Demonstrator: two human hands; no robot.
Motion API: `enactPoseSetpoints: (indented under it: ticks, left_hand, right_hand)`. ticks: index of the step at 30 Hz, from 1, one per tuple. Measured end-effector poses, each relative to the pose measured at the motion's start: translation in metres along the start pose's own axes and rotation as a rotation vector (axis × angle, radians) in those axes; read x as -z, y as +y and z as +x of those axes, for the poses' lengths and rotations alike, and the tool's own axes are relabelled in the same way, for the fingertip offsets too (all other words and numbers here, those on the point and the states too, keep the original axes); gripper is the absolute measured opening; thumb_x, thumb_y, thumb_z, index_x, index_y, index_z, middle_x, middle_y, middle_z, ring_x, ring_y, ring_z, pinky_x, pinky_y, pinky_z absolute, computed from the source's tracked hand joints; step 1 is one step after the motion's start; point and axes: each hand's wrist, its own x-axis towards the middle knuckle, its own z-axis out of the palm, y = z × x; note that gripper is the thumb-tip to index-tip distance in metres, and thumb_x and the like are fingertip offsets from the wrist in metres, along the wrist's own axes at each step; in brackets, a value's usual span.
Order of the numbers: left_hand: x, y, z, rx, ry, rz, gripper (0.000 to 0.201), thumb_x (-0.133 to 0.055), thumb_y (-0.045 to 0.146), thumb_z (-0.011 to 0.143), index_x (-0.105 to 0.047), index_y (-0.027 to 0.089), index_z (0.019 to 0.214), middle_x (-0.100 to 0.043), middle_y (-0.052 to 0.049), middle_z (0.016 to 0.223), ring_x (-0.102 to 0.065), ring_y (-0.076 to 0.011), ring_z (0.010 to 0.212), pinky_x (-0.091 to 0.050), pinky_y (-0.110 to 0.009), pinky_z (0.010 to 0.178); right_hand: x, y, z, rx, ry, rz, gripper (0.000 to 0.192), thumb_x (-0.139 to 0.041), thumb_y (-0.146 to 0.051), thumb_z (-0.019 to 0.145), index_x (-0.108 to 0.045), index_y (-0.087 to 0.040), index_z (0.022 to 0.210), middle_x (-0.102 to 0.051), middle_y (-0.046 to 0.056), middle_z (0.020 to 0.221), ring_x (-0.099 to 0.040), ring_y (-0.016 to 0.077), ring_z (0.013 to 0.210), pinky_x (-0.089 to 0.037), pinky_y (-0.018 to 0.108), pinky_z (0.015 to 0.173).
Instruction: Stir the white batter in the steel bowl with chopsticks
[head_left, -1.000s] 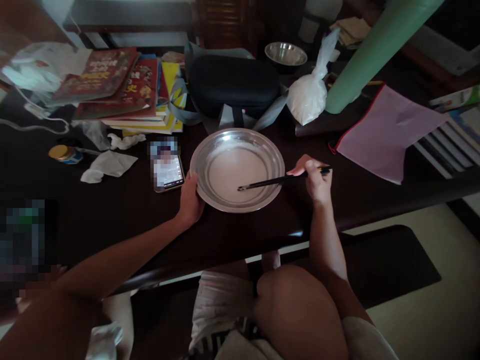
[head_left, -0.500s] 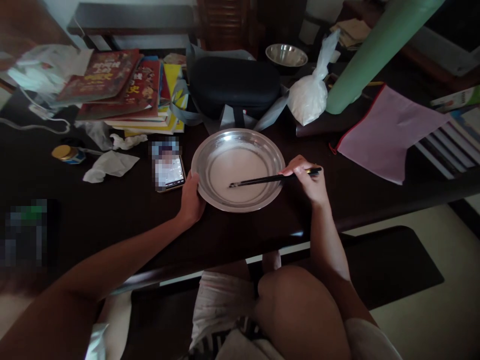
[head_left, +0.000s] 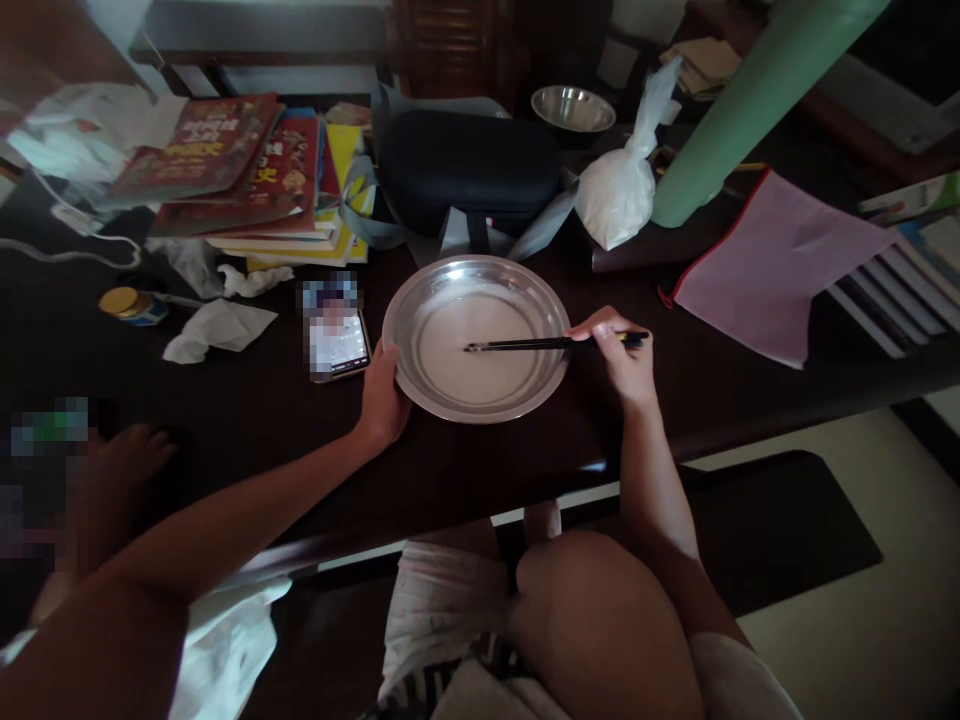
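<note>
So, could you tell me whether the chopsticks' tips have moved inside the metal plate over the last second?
Yes. The chopsticks swung toward the far rim of the metal plate, which the left hand steadies; the right hand holds them.

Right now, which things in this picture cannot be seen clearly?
Head view:
- Phone screen: blurred out.
- Far-left table edge: blurred patch hides what lies there.
- Left hand fingertips: hidden behind the metal plate rim.
- Chopsticks: whether tips touch the plate, unclear.

1 head view — down, close over table
</note>
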Motion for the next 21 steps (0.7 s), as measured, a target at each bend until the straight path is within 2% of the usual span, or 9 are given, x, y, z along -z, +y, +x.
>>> enactPoseSetpoints:
  ticks: [3,7,9,11,14,16,19,21]
  left_hand:
    - [0.0007,-0.0011,0.0003,-0.004,-0.007,0.006,0.037,-0.082,0.056,0.08,-0.069,0.025,0.094,-0.079,-0.005,0.101,-0.075,-0.03,0.111,-0.064,-0.042,0.097]
    - [0.001,-0.0024,0.0003,-0.017,-0.013,0.02,0.031,-0.077,0.053,0.087,-0.069,0.024,0.096,-0.079,-0.006,0.104,-0.073,-0.0299,0.117,-0.063,-0.042,0.098]
    - [0.0005,-0.0025,0.0,-0.022,0.002,0.025,0.032,-0.077,0.052,0.086,-0.068,0.023,0.096,-0.079,-0.005,0.103,-0.073,-0.0292,0.115,-0.062,-0.041,0.098]
    - [0.0,-0.0024,-0.0005,-0.024,0.008,0.02,0.034,-0.078,0.054,0.084,-0.068,0.023,0.096,-0.079,-0.005,0.102,-0.075,-0.0288,0.112,-0.063,-0.04,0.097]
    - [-0.0002,-0.0021,-0.0011,-0.017,-0.005,0.014,0.035,-0.078,0.055,0.084,-0.068,0.024,0.097,-0.08,-0.005,0.103,-0.076,-0.0286,0.11,-0.063,-0.04,0.094]
    - [0.0001,-0.0019,-0.0012,-0.023,-0.014,0.024,0.034,-0.077,0.055,0.085,-0.068,0.024,0.096,-0.08,-0.004,0.101,-0.076,-0.0284,0.109,-0.063,-0.04,0.094]
    - [0.0006,-0.0016,-0.0007,-0.03,-0.017,0.035,0.032,-0.076,0.054,0.086,-0.067,0.024,0.095,-0.079,-0.004,0.097,-0.076,-0.0277,0.108,-0.063,-0.04,0.094]
    - [0.0007,-0.0017,-0.0003,-0.022,-0.01,0.025,0.033,-0.078,0.054,0.085,-0.068,0.025,0.095,-0.079,-0.004,0.099,-0.076,-0.0272,0.106,-0.064,-0.039,0.093]
  right_hand:
    - [0.0008,0.0007,-0.0003,0.007,0.096,0.04,0.043,-0.069,-0.061,0.095,-0.078,-0.03,0.068,-0.076,0.0,0.068,-0.075,0.0201,0.07,-0.06,0.04,0.074]
    - [0.0009,-0.0004,-0.0008,-0.022,-0.055,-0.001,0.039,-0.069,-0.061,0.095,-0.081,-0.031,0.072,-0.08,0.001,0.074,-0.076,0.0215,0.077,-0.062,0.042,0.078]
    - [0.0004,-0.0007,-0.0006,-0.019,-0.083,-0.024,0.034,-0.071,-0.06,0.094,-0.083,-0.032,0.078,-0.082,0.001,0.08,-0.078,0.0221,0.084,-0.062,0.043,0.083]
    - [0.0,-0.0006,-0.0004,-0.007,-0.005,-0.011,0.034,-0.072,-0.059,0.093,-0.082,-0.032,0.077,-0.081,0.0,0.078,-0.078,0.0215,0.082,-0.062,0.042,0.083]
    - [0.0001,-0.0012,-0.0006,0.0,0.108,0.038,0.042,-0.069,-0.062,0.095,-0.078,-0.03,0.068,-0.075,0.0,0.068,-0.076,0.0204,0.07,-0.061,0.04,0.073]
    - [0.0003,-0.0021,-0.001,-0.006,0.057,0.035,0.044,-0.067,-0.062,0.095,-0.078,-0.03,0.067,-0.075,0.0,0.067,-0.075,0.0205,0.069,-0.061,0.04,0.072]
    - [0.0004,-0.0025,-0.0009,-0.012,-0.09,-0.007,0.036,-0.069,-0.059,0.095,-0.082,-0.032,0.076,-0.081,0.001,0.077,-0.077,0.0221,0.081,-0.062,0.042,0.08]
    - [0.0005,-0.0017,-0.0005,-0.006,-0.084,-0.018,0.031,-0.071,-0.057,0.095,-0.083,-0.032,0.081,-0.082,0.001,0.082,-0.078,0.0225,0.087,-0.062,0.043,0.085]
